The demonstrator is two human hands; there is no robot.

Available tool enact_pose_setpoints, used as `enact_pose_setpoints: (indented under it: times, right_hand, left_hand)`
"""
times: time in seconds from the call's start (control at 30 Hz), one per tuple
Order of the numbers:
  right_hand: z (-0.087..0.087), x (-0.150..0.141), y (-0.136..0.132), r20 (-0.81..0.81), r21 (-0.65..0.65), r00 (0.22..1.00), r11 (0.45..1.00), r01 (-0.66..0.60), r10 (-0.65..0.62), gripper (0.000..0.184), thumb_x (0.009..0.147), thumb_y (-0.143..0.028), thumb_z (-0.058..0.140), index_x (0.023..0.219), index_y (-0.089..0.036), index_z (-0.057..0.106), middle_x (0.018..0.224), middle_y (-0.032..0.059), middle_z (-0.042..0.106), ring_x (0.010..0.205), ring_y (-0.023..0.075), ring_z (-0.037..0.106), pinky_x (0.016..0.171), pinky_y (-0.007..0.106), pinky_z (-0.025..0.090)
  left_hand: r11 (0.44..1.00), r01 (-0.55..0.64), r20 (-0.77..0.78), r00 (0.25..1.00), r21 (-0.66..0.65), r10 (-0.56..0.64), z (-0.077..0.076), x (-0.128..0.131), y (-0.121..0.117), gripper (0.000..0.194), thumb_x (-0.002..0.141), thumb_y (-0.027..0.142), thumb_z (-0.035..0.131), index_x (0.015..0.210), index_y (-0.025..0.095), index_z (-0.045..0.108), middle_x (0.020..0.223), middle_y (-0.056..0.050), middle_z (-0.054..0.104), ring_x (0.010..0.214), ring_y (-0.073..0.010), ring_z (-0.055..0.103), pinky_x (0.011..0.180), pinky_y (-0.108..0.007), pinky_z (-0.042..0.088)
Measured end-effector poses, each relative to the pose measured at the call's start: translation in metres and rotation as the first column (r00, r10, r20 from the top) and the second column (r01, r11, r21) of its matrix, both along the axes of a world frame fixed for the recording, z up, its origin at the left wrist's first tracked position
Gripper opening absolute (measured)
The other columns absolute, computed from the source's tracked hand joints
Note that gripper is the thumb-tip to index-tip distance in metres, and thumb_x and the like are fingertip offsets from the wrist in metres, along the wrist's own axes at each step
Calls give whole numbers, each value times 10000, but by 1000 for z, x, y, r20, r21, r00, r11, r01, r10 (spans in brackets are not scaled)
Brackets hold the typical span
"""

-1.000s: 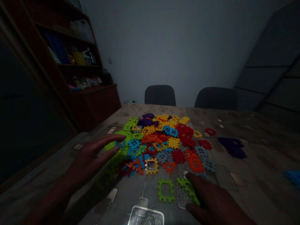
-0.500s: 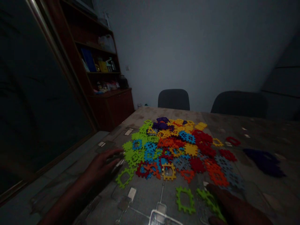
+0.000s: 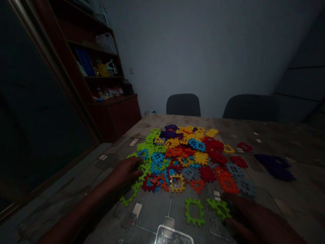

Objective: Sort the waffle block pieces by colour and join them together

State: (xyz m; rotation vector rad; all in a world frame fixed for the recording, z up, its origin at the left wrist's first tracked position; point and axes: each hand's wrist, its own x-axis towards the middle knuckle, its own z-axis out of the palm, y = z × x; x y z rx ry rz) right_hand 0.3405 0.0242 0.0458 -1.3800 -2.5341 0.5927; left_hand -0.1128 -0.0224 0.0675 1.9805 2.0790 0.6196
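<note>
A heap of notched plastic building pieces in many colours lies on the table. My left hand reaches over the light green pieces at the heap's left edge, thumb and fingers apart; what its fingertips touch is partly hidden. A green frame piece lies just below this hand. My right hand, at lower right, grips a green notched piece between thumb and fingers, the piece tilted near the tabletop. Beside it, a green square frame lies flat.
Dark blue pieces lie apart on the right of the patterned table. Two grey chairs stand behind the table. A wooden shelf cabinet holding various items is at back left. The room is dim.
My left hand has moved right and onto the green pieces, its fingers more bent. My right hand keeps its green piece, now turned flatter. The view has shifted slightly to the right.
</note>
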Motion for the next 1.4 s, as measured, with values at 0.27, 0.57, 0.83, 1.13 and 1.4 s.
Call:
enact_pose_setpoints:
  times: [0.27,0.57,0.83,1.13,1.4]
  right_hand:
    - [20,-11,-6,36,-76,999,997,29,-26,421,884,-378,595,1279,-269,690,1239,119,738,1060,333,722,903,473,574]
    - [20,-15,-8,98,-41,995,999,35,-31,419,889,-316,585,1297,-264,668,1250,130,729,1054,322,718,859,446,582]
    - [22,-17,-8,68,-40,997,999,29,-26,376,871,-268,604,1239,-252,678,1144,112,763,987,304,731,852,429,567]
    - [30,-17,-10,87,-63,996,998,16,-10,351,889,-262,601,1229,-244,685,1185,121,747,1014,314,722,861,438,565]
    - [24,-17,-7,113,-72,994,997,11,-3,336,908,-265,577,1228,-243,676,1201,130,736,1048,322,705,889,446,543]
  left_hand:
    - [998,-15,29,999,66,13,6,-6,-4,303,848,432,533,951,200,699,841,-64,718,752,-252,677,697,-345,516]
    - [918,292,125,934,268,-334,22,93,-23,297,921,273,578,1196,279,688,964,-37,747,806,-186,696,706,-291,541]
    - [964,262,247,932,48,-266,5,171,-9,240,779,130,534,924,212,707,704,19,631,641,-156,585,578,-257,386]
    - [961,274,158,951,-23,-267,0,158,-14,132,908,235,536,936,222,665,773,-4,674,682,-176,616,609,-279,427]
    - [846,534,108,840,7,-531,-2,159,-24,587,827,320,795,1350,248,539,1383,-104,589,1264,-310,546,1070,-496,465]
